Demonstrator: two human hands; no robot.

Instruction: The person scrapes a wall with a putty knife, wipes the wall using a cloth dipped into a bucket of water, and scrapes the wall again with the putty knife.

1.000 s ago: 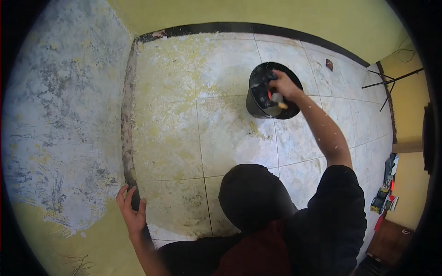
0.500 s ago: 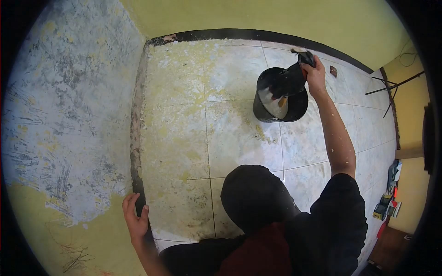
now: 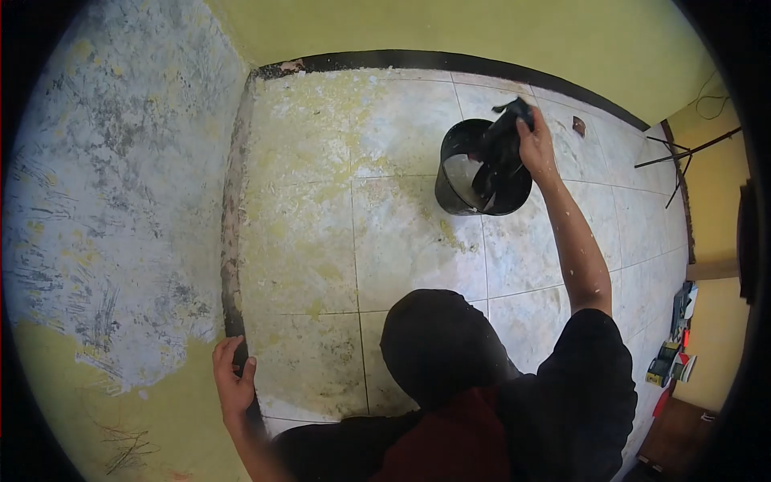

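Observation:
My right hand grips a dark, limp bundle, perhaps plastic or cloth, whose lower part hangs inside the black bucket. Whitish, cloudy contents show in the left part of the bucket. The bucket stands upright on the tiled floor. Near the dark skirting at the lower left, my left hand is open and holds nothing, its fingers apart and slightly curled beside the wall.
Paint flakes cover the floor beside the scraped wall. A small brown piece lies beyond the bucket. A black metal stand is at the right, with assorted items and a brown box below it.
My right hand has lifted the dark bundle partly out of the bucket, then lowered slightly. The orange and yellowish item seen earlier near the bundle is no longer visible. My left hand stays by the wall.

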